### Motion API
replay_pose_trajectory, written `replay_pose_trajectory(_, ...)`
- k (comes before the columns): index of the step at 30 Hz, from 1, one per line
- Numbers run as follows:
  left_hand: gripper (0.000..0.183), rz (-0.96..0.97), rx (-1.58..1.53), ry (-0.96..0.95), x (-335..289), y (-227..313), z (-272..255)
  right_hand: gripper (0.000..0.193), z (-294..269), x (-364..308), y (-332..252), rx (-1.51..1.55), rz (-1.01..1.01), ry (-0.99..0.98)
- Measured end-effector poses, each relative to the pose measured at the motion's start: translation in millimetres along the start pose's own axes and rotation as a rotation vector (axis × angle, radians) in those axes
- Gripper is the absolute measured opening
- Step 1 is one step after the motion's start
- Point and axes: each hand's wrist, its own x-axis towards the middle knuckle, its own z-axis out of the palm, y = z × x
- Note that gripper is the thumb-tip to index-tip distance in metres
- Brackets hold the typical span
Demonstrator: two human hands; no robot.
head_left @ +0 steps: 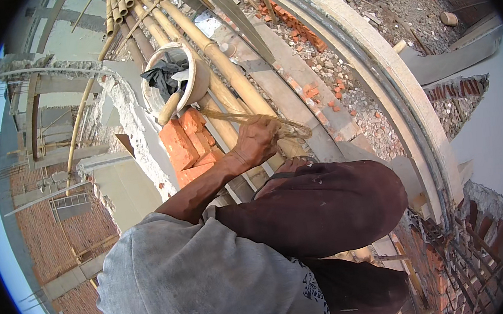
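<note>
My left hand is closed around a looped bundle of thin yellowish-brown cord, over the bamboo poles. One end of the bundle stretches left toward the bucket, and its looped end sticks out past my knuckles on the right. Beside my forearm lie several orange bricks in a small stack. Just beyond them sits a whitish bucket with black plastic sheeting in it. A trowel with a wooden handle rests over its near rim. My right hand does not show.
I crouch on long bamboo poles laid alongside planks, my bent knee to the right. A curved concrete ledge bounds the right side, with rubble and broken bricks below. Brick walls drop away at left. Steel bars jut out lower right.
</note>
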Motion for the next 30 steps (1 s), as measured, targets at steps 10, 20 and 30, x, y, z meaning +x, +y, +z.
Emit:
replay_pose_trajectory(10,0.020,-1.433,-0.524,-0.176,-160.2,-25.8,-143.5,0.038,-106.7,-7.5,-100.7,-0.136,-0.081,-0.249)
replay_pose_trajectory(20,0.025,-1.196,-0.572,-0.373,-138.4,54.8,-227.2,0.039,-160.1,-55.7,-185.3,-0.142,-0.080,-0.377)
replay_pose_trajectory(30,0.028,-1.332,-0.520,-0.467,-182.3,102.6,-287.3,0.041,-168.5,-58.5,-199.5,-0.077,-0.240,-0.507)
